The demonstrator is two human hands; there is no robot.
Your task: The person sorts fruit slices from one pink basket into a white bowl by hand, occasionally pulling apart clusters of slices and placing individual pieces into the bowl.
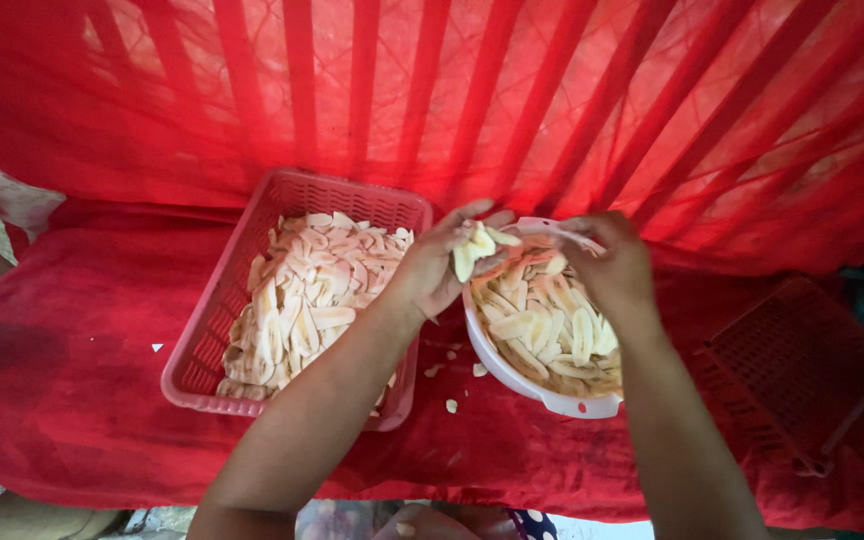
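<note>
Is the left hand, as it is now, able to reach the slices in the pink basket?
Probably yes. The left hand holds a few slices just beside the pink basket, at its right rim. The basket is open on top, and nothing lies between the hand and the slices in it.

light: daylight glows through red netting from 12 o'clock | cast: strong red tint | shadows: soft | edges: bowed, slightly blurred

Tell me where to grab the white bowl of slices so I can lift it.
Grip the white bowl by its small rim tab at the near edge, coming from the near side with fingers under the lip. The far rim is crowded by the left hand and the right hand, and the pink basket sits close on its left.
</note>
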